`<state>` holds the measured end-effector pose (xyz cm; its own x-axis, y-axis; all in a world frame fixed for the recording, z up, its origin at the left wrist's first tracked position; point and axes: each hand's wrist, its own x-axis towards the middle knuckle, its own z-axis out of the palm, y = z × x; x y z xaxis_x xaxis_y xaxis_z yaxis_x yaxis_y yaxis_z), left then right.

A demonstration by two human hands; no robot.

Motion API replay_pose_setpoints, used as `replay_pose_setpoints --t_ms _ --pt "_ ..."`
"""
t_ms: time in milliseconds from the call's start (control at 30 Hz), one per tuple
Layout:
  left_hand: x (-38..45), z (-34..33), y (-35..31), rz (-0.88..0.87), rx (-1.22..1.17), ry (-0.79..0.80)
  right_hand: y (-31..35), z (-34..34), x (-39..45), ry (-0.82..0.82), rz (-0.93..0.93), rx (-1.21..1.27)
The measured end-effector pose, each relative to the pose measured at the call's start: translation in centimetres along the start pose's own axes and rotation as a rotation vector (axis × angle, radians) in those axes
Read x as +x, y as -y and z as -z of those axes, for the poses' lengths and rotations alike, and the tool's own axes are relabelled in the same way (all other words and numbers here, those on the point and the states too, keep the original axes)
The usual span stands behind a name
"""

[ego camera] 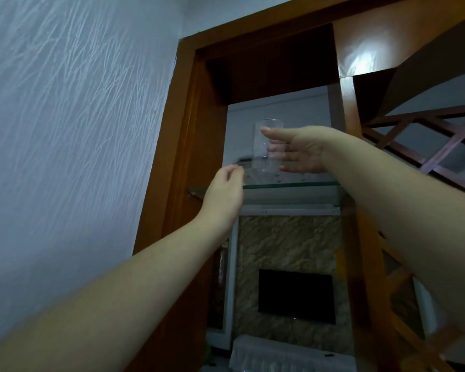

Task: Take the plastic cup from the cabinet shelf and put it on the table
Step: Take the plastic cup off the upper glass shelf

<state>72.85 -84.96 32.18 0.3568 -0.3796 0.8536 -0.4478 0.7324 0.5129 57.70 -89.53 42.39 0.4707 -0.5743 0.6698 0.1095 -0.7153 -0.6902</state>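
A clear plastic cup stands upright on the glass shelf inside the wooden cabinet. My right hand wraps around the cup from the right. Its thumb lies across the front near the rim, and its fingers show through the clear wall behind. I cannot tell whether the cup's base touches the glass. My left hand hovers at the shelf's left front corner, below and left of the cup, fingers loosely curled and holding nothing.
The brown cabinet frame borders the opening on the left and top. A wooden post and lattice stand to the right. Below the shelf I see a marble panel with a dark screen. A textured white wall fills the left.
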Motion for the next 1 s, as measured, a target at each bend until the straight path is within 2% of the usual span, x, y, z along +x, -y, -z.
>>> replay_pose_setpoints --t_ms 100,367,567,767,1000 --pt "-2.7 -1.6 -0.6 0.191 -0.302 0.070 0.1 0.2 -2.7 0.050 0.052 0.018" --pt "-10.5 -4.5 -1.4 0.357 -0.712 0.146 -3.6 1.5 -9.7 0.196 0.082 0.014" --pt "-17.4 -6.8 -1.7 0.463 -0.781 0.120 -8.5 3.8 -15.5 0.238 0.052 0.047" --pt "-24.8 -8.6 -1.5 0.574 -0.763 -0.001 -12.0 5.2 -21.7 0.319 0.022 0.153" --pt "-33.7 -8.2 -3.2 0.662 -0.712 -0.069 -14.5 3.5 -29.6 0.394 -0.044 0.314"
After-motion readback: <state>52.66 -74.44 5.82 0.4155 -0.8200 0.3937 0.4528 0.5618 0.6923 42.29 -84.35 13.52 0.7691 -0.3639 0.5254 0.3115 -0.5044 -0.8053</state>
